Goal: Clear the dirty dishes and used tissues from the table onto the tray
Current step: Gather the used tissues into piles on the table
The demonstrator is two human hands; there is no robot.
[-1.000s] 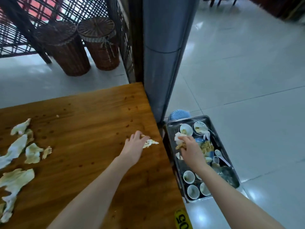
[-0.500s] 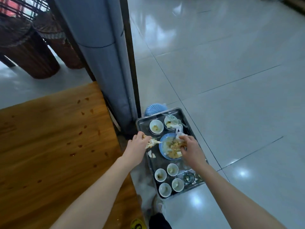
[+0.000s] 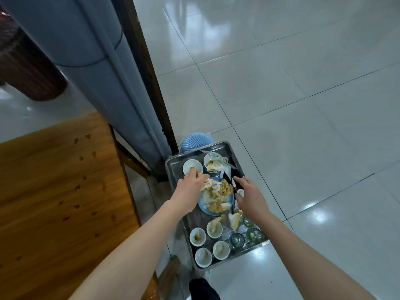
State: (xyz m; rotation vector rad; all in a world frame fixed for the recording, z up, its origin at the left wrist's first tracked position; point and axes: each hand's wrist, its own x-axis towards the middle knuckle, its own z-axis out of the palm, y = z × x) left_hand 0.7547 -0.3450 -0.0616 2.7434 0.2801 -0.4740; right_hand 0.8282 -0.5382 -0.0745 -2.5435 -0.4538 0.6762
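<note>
The left hand (image 3: 189, 190) reaches over the metal tray (image 3: 173, 169), which sits on the tiled floor (image 3: 303, 105) just past the edge of the wooden tabletop (image 3: 54, 191). Its fingertips are bunched together, pinching a soiled tissue (image 3: 208, 184) that hangs over the left rim of the blue plate (image 3: 202, 205). More stained tissues heaped on the plate hide most of its surface. The right hand (image 3: 249, 197) hovers over the tray's right side with fingers straight and spread, holding nothing, and it covers part of a small white piece beside its thumb. Small white cups (image 3: 197, 236) and clear glasses (image 3: 237, 239) fill the tray's near end; two more cups stand at the far end, among thin dark sticks too blurred to identify. A ribbed blue object (image 3: 195, 142) is half hidden behind the tray. A grey padded column (image 3: 86, 61) rises beside it.
</note>
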